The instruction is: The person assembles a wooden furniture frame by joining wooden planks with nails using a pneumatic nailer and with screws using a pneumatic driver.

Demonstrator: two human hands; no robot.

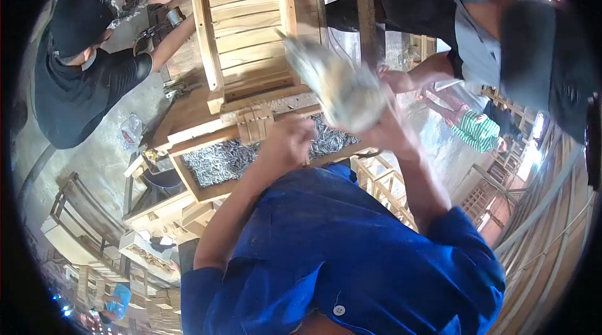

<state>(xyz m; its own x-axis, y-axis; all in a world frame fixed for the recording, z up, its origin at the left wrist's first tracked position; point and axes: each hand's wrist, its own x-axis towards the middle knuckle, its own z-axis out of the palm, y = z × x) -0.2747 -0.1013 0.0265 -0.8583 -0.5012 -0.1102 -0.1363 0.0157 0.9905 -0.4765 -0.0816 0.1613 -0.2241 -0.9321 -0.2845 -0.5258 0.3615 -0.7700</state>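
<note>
My right hand (382,125) is wrapped round a power driver (342,87), smeared by motion, pale and tan with a narrow tip pointing up and left. The tip is close to the right rail of a slatted wooden panel (248,6). My left hand (290,144) is closed, fingers pinched together over the tray; what they hold, if anything, is too small to make out. Under it lies a wooden tray (216,192) full of small shiny metal screws or nails (219,162). A small slatted wood block (254,123) sits at the tray's far edge.
At the left, a person in black (81,78) reaches toward the panel's left side. Another person (476,34) stands close on the right, an arm extended near the driver. A dark bucket (164,181) is left of the tray. Wooden frames (382,178) stand below right.
</note>
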